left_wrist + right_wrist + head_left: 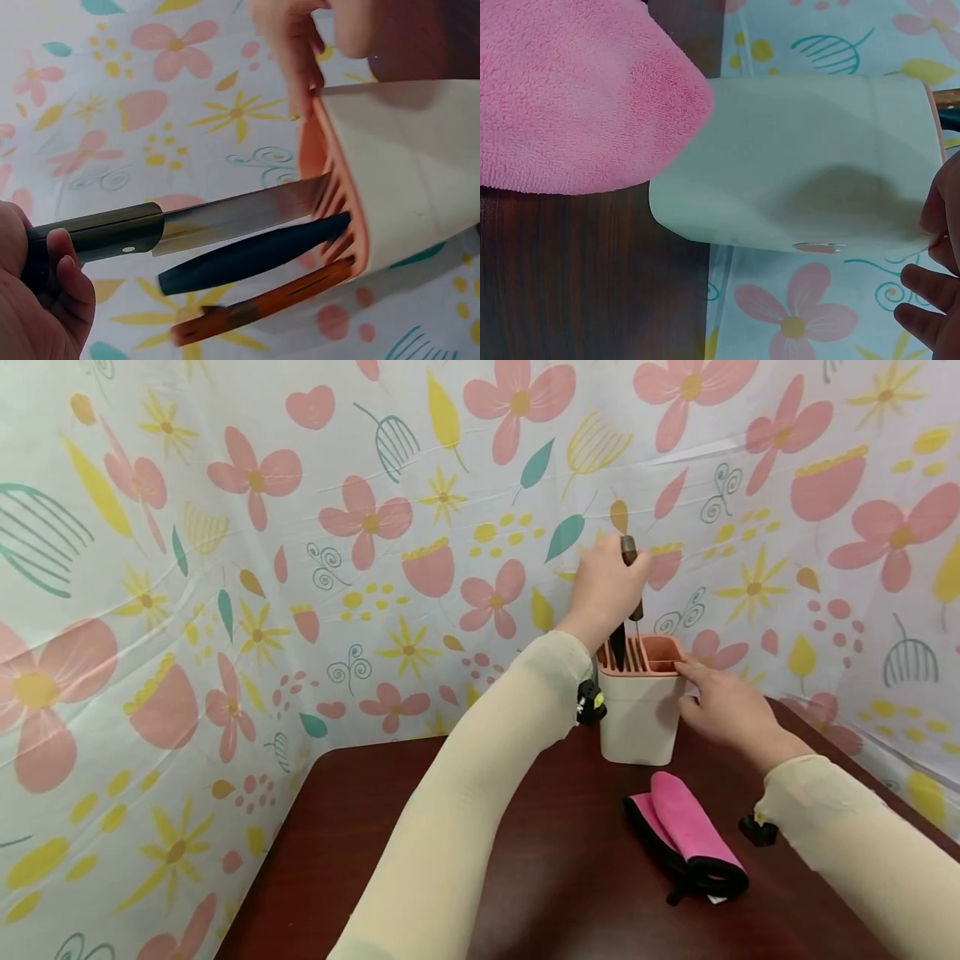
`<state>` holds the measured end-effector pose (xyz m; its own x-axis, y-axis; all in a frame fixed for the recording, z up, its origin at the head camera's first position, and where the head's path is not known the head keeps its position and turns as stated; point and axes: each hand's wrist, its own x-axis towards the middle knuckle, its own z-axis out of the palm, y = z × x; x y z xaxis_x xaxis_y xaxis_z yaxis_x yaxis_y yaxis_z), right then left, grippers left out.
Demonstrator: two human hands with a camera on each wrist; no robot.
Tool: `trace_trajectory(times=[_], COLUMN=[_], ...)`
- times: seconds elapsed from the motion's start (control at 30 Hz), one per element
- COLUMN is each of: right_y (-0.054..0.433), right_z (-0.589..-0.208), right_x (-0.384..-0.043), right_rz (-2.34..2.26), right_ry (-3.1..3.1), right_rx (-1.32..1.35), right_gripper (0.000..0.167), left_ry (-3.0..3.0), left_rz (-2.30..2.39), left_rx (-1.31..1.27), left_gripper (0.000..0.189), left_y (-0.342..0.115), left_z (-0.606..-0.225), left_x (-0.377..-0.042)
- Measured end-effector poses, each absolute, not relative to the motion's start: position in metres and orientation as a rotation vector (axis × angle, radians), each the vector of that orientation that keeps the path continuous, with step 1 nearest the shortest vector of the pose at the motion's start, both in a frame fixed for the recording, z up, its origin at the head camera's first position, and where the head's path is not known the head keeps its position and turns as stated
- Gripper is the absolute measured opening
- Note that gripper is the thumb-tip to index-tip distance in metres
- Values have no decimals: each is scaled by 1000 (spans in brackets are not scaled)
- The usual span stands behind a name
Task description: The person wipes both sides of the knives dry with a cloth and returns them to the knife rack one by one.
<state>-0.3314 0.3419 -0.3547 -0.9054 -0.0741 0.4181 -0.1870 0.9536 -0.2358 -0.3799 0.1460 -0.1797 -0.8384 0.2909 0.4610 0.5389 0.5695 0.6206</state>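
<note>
My left hand grips the dark handle of a kitchen knife. The knife's broad blade runs down into a slot of a cream knife holder with an orange-pink slotted top; the blade's lower end is hidden inside. Beside it, a dark green handle and an orange-brown handle stick out of other slots. With its fingers at the rim and thumb by the wall, my right hand holds the holder's right side. The holder stands upright near the table's back edge.
A folded pink cloth with black edging lies on the dark red-brown table, in front of the holder. Close behind the table hangs a flower-patterned sheet, which also runs along the left and right sides.
</note>
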Motion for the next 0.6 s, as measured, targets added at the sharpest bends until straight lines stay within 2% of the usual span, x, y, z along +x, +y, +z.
trace_trajectory(times=[0.6], right_y=[342], right_z=[-365], right_x=[-332], right_rz=[340], right_ry=[-2581], right_rx=[227], right_gripper=[61], left_ry=[-2610], left_rz=[-944], left_rx=[-743], left_gripper=[24], left_y=[167], left_z=[-241], left_x=[-392])
